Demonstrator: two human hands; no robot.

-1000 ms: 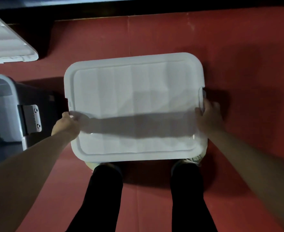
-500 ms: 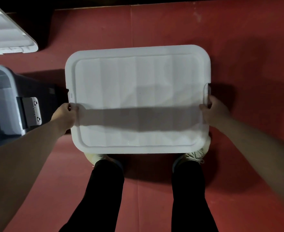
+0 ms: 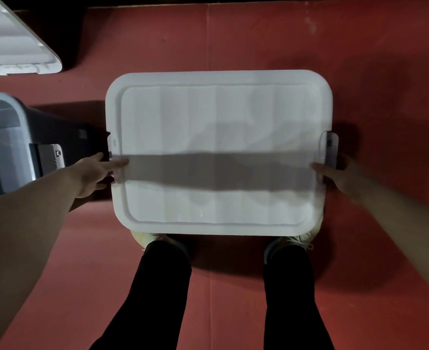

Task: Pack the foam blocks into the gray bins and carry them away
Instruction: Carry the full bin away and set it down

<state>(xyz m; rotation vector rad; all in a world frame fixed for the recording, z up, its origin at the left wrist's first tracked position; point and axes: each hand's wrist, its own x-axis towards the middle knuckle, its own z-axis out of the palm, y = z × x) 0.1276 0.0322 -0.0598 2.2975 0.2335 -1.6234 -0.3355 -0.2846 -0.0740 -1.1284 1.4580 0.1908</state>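
Mid-frame, the left hand (image 3: 92, 173) is touching the lid (image 3: 218, 122) straight-fingered; the right hand (image 3: 345, 175) is pinching its edge. Sealing is finishing (my guess); lifting next needs grips underneath.

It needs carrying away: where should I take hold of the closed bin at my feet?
Under the white lid's overhang at its two short ends, by the left latch and right latch, one hand from each side: the top is broad, flat and handleless.

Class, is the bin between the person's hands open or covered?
Covered: a white lid spans its whole top, so the contents cannot be seen.
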